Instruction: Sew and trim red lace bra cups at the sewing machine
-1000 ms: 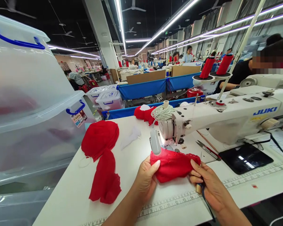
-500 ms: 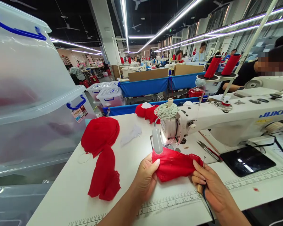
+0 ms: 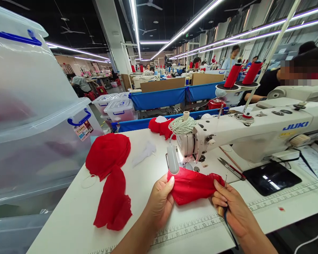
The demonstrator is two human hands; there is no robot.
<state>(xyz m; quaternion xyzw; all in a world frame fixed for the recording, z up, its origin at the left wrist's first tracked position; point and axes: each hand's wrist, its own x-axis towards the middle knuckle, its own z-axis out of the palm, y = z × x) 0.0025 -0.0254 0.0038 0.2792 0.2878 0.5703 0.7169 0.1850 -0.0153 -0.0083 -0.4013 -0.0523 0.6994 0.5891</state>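
Note:
A piece of red lace-edged fabric [image 3: 192, 185] is stretched between my two hands, just in front of the sewing machine's needle area. My left hand [image 3: 160, 201] pinches its left end between thumb and fingers. At the other end, my right hand [image 3: 231, 204] grips the fabric's right edge. Tucked in that same hand is a thin metal-tipped tool with a wooden handle [image 3: 221, 211] and a dark cord; its exact kind is unclear. The white JUKI sewing machine [image 3: 251, 130] stands behind the fabric, its lamp lit near the needle.
More red fabric pieces [image 3: 108, 155] lie on the white table at left, beside white scraps [image 3: 145, 153]. Scissors [image 3: 230, 168] and a black tablet-like slab [image 3: 271, 178] rest at right. Clear storage boxes [image 3: 37, 151] stack along the left edge. A person [image 3: 270, 83] sits beyond the machine.
The view has shifted slightly, so the surroundings appear a little further left. Both hands keep hold of the red fabric in nearly the same position.

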